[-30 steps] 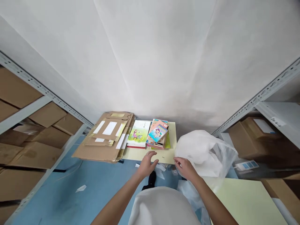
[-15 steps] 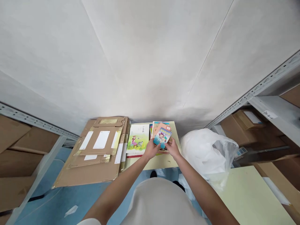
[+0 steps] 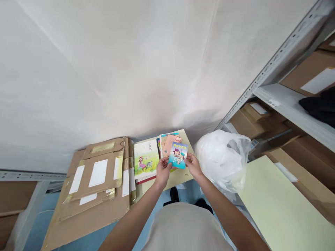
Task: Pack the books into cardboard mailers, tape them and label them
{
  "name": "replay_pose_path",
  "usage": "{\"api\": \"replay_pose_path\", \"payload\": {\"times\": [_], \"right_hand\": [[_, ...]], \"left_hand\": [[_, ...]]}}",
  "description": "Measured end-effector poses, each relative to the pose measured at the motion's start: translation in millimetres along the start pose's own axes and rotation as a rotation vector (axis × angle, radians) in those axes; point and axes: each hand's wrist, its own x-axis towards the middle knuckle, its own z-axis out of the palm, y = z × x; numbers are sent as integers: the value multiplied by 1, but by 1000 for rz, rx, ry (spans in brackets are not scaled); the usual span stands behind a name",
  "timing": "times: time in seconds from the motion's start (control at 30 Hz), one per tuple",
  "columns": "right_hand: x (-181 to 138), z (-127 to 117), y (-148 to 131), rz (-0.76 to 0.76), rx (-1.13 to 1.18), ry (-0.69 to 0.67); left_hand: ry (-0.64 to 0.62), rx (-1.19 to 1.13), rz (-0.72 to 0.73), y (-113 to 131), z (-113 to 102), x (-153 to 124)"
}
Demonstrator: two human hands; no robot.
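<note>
A small blue booklet (image 3: 178, 155) with cartoon figures on its cover is held between my two hands. My left hand (image 3: 163, 171) grips its lower left edge, while my right hand (image 3: 193, 165) pinches the right edge. Behind it lies a pink booklet (image 3: 170, 143) on a small pile of other books, partly hidden by the blue one. Left of the pile, a larger book with a girl and an animal on its cover (image 3: 147, 159) rests on another book with a red edge. All of these books are on a pale yellow table (image 3: 180, 178).
Flattened cardboard boxes (image 3: 104, 174) with labels and tape are stacked on the left. A white plastic bag (image 3: 221, 157) stands right of the table. Shelves (image 3: 293, 104) with cartons line the right side, above another pale yellow surface (image 3: 282, 209). A white wall (image 3: 131, 69) rises behind.
The blue booklet has turned more upright and flat toward me, with both hands still on it. My view has shifted and tilted, showing more of the right shelf.
</note>
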Motion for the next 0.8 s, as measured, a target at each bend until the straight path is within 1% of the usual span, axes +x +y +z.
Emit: {"api": "replay_pose_path", "payload": {"times": [0.07,0.13,0.2,0.3,0.37,0.43,0.53,0.6,0.7,0.8], "right_hand": [[-17,-19,-7,-31,39,-9],[-35,-42,-14,-59,76,-4],[-54,-69,-22,-79,119,30],[-82,-112,-29,-96,178,123],[-102,-142,-29,-114,215,193],[-123,-174,-26,-136,241,297],[-158,-226,-19,-128,252,480],[-181,-264,-16,-124,286,563],[-211,-324,-15,-138,369,677],[-234,-377,-15,-142,366,815]], "left_hand": [[-93,-18,-35,5,9,-12],[-179,-1,-72,7,22,-24],[-266,25,-120,4,40,-35],[-415,121,-197,-7,73,-53],[-506,226,-211,-19,99,-66],[-603,313,-215,-32,126,-81],[-780,375,-261,-55,169,-109],[-880,405,-307,-71,197,-130],[-982,473,-358,-96,237,-161],[-1040,517,-376,-120,272,-190]]}}
